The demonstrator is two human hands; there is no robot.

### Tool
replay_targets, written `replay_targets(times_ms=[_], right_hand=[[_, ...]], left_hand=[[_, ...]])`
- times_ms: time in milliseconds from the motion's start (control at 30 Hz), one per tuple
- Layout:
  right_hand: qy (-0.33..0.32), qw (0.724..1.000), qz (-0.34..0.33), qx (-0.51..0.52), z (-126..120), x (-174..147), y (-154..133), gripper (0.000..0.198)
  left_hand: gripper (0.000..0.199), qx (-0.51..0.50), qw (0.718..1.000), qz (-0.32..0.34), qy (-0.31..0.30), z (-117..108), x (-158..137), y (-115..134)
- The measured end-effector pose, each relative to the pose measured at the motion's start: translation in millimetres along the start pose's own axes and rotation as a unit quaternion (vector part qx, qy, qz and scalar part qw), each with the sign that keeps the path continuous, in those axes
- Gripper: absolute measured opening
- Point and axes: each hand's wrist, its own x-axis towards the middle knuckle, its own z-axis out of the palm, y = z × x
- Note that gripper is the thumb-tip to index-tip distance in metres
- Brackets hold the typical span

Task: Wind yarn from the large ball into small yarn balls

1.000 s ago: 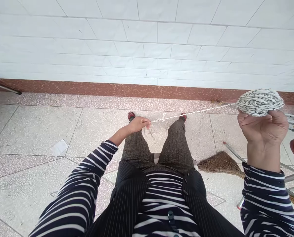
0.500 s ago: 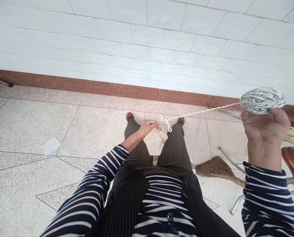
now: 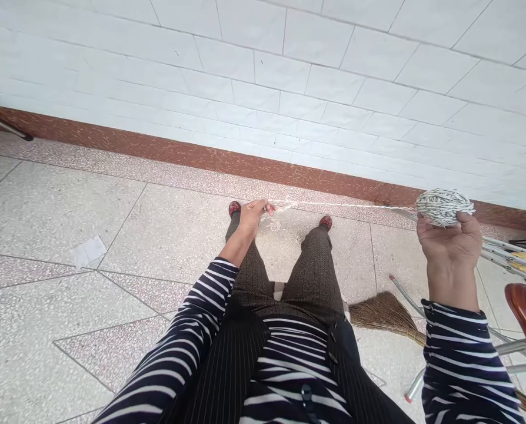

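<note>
My right hand (image 3: 450, 240) is wrapped round a ball of white-and-dark cord (image 3: 445, 206), held up at the right with the palm side toward me. From the ball a strand of cord (image 3: 346, 205) runs left, taut and nearly level, to my left hand (image 3: 253, 215). The left fingers are pinched on the strand's end, above my left shoe. Close to those fingertips the cord looks pale and blurred, so its exact shape there is unclear.
A straw broom (image 3: 384, 311) lies on the floor at the right, beside a metal-legged chair (image 3: 524, 312). A white paper sheet (image 3: 88, 252) is on the floor at the left. The tiled wall (image 3: 263, 76) with its red-brown skirting (image 3: 192, 148) stands ahead.
My left hand has moved left and slightly up, and the loops in the cord have pulled out into a straighter line. The right hand and the ball have shifted left and lower.
</note>
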Motion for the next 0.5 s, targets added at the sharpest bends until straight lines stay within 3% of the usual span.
replay_targets(times_ms=[133, 200, 333, 500], right_hand=[[0.046, 0.999, -0.013, 0.013, -3.2, 3.5, -11.0, 0.021], [0.045, 0.998, -0.033, 0.013, -2.0, 1.9, -17.2, 0.024], [-0.053, 0.997, -0.063, -0.002, 10.3, -8.0, -24.5, 0.027], [-0.137, 0.985, -0.103, -0.016, 26.6, -17.6, -43.4, 0.009]], left_hand=[[0.028, -0.025, 0.995, -0.001, 0.099, -23.6, 8.9, -4.2], [0.028, -0.019, 0.995, -0.015, 0.1, -31.7, 9.5, -10.7], [0.029, 0.016, 0.996, -0.028, 0.079, -37.8, 15.9, -27.5], [0.024, 0.043, 0.979, -0.079, 0.182, -60.9, 41.3, -43.3]])
